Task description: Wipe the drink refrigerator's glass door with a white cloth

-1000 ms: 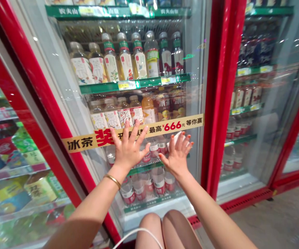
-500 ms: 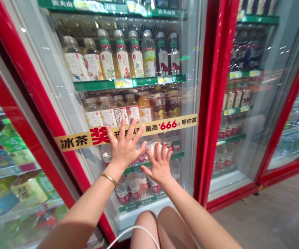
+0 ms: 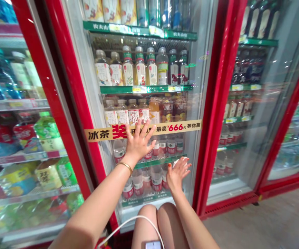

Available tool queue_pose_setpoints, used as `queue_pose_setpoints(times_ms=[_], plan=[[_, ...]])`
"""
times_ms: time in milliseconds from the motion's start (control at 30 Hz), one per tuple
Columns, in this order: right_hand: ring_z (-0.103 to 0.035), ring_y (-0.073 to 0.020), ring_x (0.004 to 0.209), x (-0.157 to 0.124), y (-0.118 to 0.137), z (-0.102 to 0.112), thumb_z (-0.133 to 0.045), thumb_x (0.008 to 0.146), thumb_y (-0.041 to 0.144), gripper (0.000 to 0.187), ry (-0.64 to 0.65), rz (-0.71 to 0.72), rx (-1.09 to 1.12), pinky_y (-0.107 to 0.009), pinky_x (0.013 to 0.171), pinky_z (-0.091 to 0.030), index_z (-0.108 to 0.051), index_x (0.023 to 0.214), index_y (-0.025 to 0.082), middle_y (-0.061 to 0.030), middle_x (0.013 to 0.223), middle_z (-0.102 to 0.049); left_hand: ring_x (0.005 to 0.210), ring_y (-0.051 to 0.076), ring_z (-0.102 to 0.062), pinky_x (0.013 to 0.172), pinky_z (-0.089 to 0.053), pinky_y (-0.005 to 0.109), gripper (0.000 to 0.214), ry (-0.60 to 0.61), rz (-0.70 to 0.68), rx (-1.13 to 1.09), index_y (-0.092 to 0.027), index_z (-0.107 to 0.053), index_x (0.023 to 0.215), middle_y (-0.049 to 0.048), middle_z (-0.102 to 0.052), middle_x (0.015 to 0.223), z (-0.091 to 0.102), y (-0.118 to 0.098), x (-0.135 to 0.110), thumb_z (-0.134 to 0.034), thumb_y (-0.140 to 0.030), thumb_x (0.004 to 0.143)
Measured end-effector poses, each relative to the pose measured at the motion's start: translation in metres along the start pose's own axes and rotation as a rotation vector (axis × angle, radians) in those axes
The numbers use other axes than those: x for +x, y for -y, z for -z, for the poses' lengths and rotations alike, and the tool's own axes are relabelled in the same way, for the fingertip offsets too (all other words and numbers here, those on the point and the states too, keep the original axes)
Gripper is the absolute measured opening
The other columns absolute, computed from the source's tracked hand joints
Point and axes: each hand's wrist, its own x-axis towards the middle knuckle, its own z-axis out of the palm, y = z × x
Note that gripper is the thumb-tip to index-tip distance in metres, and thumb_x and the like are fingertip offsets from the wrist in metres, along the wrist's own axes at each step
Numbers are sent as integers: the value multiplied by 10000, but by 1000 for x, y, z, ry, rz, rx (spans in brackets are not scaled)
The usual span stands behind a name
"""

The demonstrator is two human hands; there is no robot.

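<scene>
My left hand [image 3: 138, 141], with a gold bangle [image 3: 125, 167] on the wrist, is open with fingers spread against the glass door [image 3: 105, 152] of a drinks fridge. Its fingertips cover part of the beige printed strip [image 3: 162, 129] across the door. Lower and to the right, my right hand [image 3: 177, 174] has its fingers stretched out, with orange-red nails showing. Behind those fingers a crumpled white tissue [image 3: 175, 162] shows, pressed between hand and glass. Most of the tissue is hidden by the hand.
Behind the glass stand rows of bottles [image 3: 140, 69] on green-edged shelves [image 3: 144, 89]. Red door frames [image 3: 206, 138] flank the door. More stocked fridges [image 3: 22, 138] stand left and right. A white cable [image 3: 128, 220] and a phone [image 3: 153, 245] lie by my knees [image 3: 145, 221].
My right hand has moved right and slightly down with the white tissue, and has turned. My left hand stays spread on the strip. The view has shifted, bringing the phone into sight.
</scene>
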Motion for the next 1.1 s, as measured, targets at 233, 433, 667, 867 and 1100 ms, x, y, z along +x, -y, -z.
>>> queue_pose_setpoints(times_ms=[233, 433, 667, 867, 1100], plan=[[260, -453, 1690, 28, 90, -9, -330, 1122, 594, 898, 25, 48, 73, -901, 1218, -192, 191, 1761, 237, -213, 1835, 243, 1753, 311, 58, 1345, 208, 727, 740, -75, -34, 56, -305, -441, 1697, 75, -349, 1797, 3, -1, 3, -646, -533, 1024], [142, -440, 1723, 35, 49, 2, -297, 1118, 594, 898, 47, 79, 54, -878, 1267, -109, 171, 1767, 185, -225, 1866, 72, 1757, 297, -40, 1396, 100, 700, 681, -50, -59, 11, -317, -509, 1653, 47, -415, 1769, 13, 3, -5, -684, -453, 1010], [188, -466, 1706, 70, -11, 17, -161, 1131, 515, 799, -43, -278, 115, -909, 1254, -58, 226, 1754, 198, -221, 1856, 156, 1752, 237, -111, 1432, 12, 582, 851, -34, 204, 26, -366, -299, 1746, 13, -241, 1835, 25, 9, -88, -721, -395, 1008], [137, -473, 1718, 16, 68, 4, -371, 1095, 531, 908, 42, 189, 56, -872, 1285, -104, 105, 1787, 187, -181, 1869, 114, 1757, 258, -50, 1434, 26, 578, 867, -42, 321, 67, -371, -263, 1760, -1, -159, 1855, 11, 0, -130, -689, -365, 1005], [94, -489, 1719, 62, 7, 31, -338, 1106, 469, 866, 70, 170, 39, -867, 1280, -112, 107, 1784, 166, -229, 1864, 67, 1756, 287, -39, 1425, 18, 626, 906, -39, 348, 102, -393, -215, 1767, -1, -131, 1856, 2, -2, -133, -672, -341, 987]])
